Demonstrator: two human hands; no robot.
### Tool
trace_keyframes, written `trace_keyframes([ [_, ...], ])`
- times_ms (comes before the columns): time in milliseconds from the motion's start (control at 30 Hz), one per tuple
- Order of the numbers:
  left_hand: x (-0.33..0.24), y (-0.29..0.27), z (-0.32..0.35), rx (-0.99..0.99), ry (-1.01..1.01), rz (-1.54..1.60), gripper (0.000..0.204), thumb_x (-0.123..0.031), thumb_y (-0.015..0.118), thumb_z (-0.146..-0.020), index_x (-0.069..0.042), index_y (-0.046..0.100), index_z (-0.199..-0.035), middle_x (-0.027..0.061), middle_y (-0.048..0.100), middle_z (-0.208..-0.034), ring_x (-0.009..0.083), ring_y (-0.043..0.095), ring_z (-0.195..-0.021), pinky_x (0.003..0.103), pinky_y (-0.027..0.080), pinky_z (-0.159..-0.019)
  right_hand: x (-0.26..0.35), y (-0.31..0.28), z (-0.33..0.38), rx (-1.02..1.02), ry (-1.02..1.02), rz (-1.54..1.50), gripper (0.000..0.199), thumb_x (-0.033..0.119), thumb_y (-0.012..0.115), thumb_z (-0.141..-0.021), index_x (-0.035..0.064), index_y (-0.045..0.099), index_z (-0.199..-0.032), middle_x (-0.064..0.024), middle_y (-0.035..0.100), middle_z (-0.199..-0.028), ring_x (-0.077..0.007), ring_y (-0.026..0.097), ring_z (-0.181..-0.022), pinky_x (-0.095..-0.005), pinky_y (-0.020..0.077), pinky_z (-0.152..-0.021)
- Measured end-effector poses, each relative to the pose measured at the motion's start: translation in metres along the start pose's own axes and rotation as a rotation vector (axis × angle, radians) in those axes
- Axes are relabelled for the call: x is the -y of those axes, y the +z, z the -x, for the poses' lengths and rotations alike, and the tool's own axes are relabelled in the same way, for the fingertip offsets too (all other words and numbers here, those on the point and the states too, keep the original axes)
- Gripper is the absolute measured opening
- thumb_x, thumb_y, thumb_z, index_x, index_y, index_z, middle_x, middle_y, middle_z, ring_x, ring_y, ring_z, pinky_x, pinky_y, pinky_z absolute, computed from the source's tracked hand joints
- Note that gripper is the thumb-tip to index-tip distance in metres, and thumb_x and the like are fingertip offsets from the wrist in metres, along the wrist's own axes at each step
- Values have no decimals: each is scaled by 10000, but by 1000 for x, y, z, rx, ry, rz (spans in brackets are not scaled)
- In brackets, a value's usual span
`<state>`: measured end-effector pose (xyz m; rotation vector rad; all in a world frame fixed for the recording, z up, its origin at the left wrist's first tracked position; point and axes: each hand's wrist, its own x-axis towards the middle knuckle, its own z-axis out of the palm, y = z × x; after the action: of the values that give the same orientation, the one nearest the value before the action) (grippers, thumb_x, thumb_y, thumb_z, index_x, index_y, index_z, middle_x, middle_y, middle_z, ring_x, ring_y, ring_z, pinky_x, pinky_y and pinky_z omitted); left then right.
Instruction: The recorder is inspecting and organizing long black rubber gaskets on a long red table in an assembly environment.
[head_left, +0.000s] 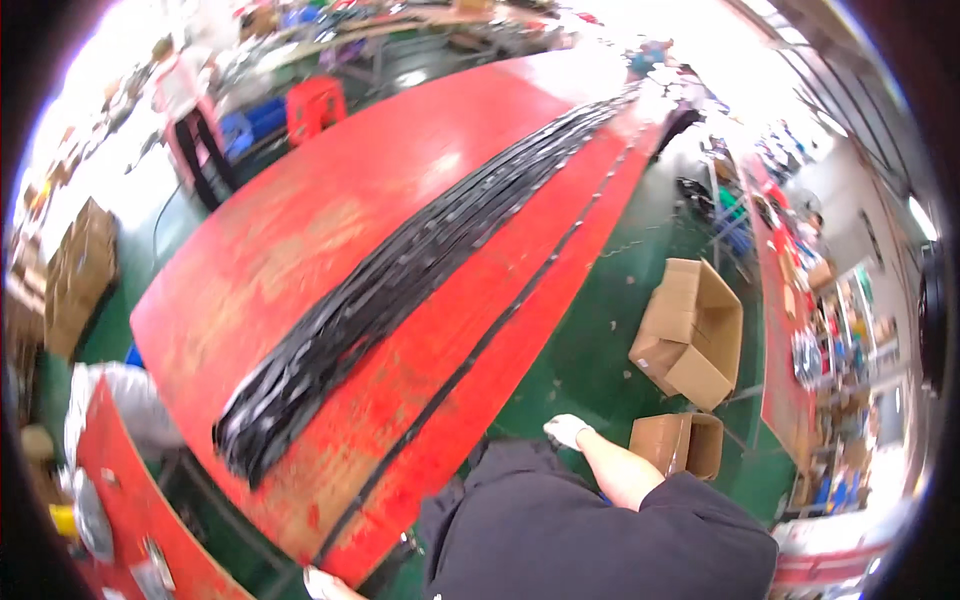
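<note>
A long thin black strip runs along the right side of a red table, from the far end to the near corner. At that corner my left hand, in a white glove, is closed on the strip's near end; most of the hand is cut off by the picture's lower edge. Left of the strip lies a thick bundle of long black strips, gathered lengthwise on the table. My right hand, also white-gloved, hangs beside my body off the table's right edge. Its fingers are curled in, and whatever they may hold is too small to make out.
On the green floor to the right stand an open cardboard box and a smaller one. A red stool and a standing person are beyond the table's left side. Another red table is at lower left.
</note>
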<state>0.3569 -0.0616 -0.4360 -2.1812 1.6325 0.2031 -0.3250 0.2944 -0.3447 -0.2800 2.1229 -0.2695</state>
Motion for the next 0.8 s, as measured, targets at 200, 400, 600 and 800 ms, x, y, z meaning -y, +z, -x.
trace_keyframes([
  [200, -100, -49, 26, -2, 113, 414, 269, -161, 565, -990, -120, 773, -1156, 76, 757, -954, 203, 702, -888, 348, 567, -743, 2, 4, 0, -20, 21, -152, 311, 359, 645, -1006, 68, 727, -1077, -39, 717, -912, -179, 657, -772, -373, 562, -707],
  [400, -141, -88, 25, 33, 189, 578, 261, -174, 575, -991, -110, 770, -1153, 78, 758, -975, 208, 702, -903, 349, 565, -758, 10, 4, -8, -6, 2, -176, 295, 330, 642, -1013, 59, 726, -1092, -35, 700, -899, -165, 636, -732, -357, 561, -673],
  [600, -143, -101, 24, 55, 197, 674, 255, -188, 586, -993, -99, 766, -1150, 80, 759, -996, 212, 702, -917, 349, 562, -774, 35, -2, -5, 0, -32, -150, 325, 358, 644, -1006, 58, 733, -1091, -38, 718, -920, -174, 666, -774, -371, 581, -698],
  [800, -142, -111, 17, 55, 209, 739, 253, -202, 596, -995, -89, 763, -1147, 82, 760, -1017, 217, 702, -932, 350, 559, -789, 52, -7, -16, -15, -138, -13, 356, 387, 612, -1002, 55, 737, -1031, -60, 721, -866, -198, 672, -749, -405, 571, -710],
])
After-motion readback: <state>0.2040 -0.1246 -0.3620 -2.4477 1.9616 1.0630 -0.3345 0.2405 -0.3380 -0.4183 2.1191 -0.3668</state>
